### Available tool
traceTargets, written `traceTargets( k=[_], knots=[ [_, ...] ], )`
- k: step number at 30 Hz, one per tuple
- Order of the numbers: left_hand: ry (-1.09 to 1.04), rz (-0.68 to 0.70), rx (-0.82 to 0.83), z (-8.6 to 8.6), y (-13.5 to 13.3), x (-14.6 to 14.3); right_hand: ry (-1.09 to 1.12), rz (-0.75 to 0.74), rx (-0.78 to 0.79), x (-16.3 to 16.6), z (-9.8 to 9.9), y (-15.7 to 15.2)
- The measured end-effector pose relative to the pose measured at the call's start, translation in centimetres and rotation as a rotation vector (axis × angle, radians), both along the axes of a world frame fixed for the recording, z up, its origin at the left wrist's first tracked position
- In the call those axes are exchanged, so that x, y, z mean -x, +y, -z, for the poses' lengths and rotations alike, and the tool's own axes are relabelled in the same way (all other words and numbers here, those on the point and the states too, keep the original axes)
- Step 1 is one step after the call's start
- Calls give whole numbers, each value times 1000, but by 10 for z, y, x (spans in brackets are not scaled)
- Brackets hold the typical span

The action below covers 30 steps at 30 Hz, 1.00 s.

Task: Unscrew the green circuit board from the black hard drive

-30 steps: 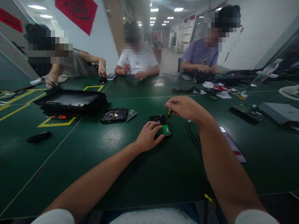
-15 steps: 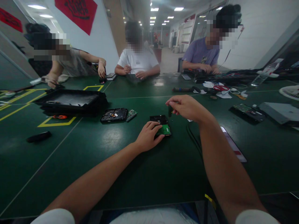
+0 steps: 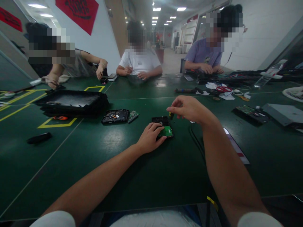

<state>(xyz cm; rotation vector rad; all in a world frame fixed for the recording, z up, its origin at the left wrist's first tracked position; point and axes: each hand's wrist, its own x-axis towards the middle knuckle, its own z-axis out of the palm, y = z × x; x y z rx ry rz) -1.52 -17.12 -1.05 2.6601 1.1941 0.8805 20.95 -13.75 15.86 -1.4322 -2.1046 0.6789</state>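
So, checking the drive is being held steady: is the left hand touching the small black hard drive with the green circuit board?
Touching: the head view shows the left hand resting its fingers on the hard drive.

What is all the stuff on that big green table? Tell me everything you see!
hard drive: 1, black with green board, table centre, under the left hand
screwdriver: 1, dark with yellow, upright in the right hand
second hard drive: 1, black, further left
loose circuit board: 1, green, beside it
tray: 1, black, far left
water bottle: 1, clear, far right
table: 1, green
people: 3, seated opposite
left hand: 1, pressing the hard drive
right hand: 1, pinching the screwdriver
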Motion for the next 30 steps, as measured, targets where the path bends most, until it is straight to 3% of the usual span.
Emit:
traceTargets(
  k=[11,25,30],
  knots=[
    [-4,-3,-5,0,0,0,25,-82,-15,-1,2,1],
    [7,-3,7,-1,-1,-1,-14,-74,-74,0,0,2],
    [-10,-1,7,-1,-1,-1,-33,0,-80,0,1,2]
  ],
)
